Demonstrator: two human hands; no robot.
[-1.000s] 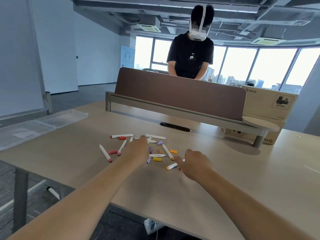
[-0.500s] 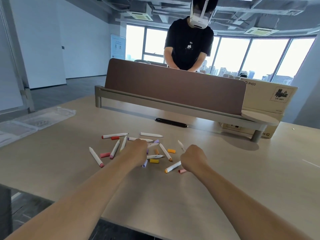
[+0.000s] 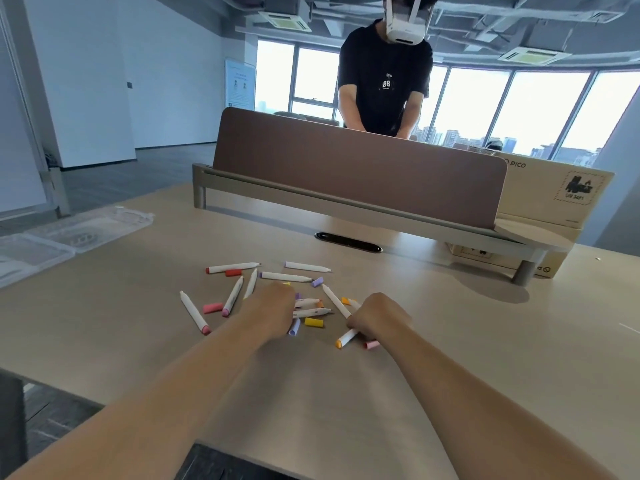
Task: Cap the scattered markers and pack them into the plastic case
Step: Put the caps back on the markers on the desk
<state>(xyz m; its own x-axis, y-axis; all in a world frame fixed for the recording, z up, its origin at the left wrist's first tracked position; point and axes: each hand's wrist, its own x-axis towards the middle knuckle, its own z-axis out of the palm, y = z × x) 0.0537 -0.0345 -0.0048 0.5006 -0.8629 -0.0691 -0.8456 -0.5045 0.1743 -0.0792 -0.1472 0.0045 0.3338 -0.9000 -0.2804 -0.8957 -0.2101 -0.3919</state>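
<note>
Several white markers and loose caps lie scattered mid-table: a red-ended marker [image 3: 231, 267], a pink-ended marker [image 3: 194, 312], a pink cap [image 3: 212, 308], a yellow cap [image 3: 313, 322]. My left hand [image 3: 273, 308] rests knuckles-up on the pile, fingers curled down. A lavender cap [image 3: 293, 330] pokes out beneath it; whether it is gripped is hidden. My right hand [image 3: 377, 317] is curled over the upper end of an orange-ended marker [image 3: 345, 338], with a pink cap [image 3: 371, 345] beside it. The clear plastic case [image 3: 86, 230] lies open at the far left edge.
A brown divider panel [image 3: 356, 174] on a grey rail crosses the table behind the markers, with a black cable slot [image 3: 348, 242] in front. A cardboard box [image 3: 554, 202] stands at the right. A person in a black shirt stands behind the divider.
My right hand has closed down over the orange-ended marker that lay beside it. My left hand has drawn slightly back over the pile. The view has dipped toward the table.
</note>
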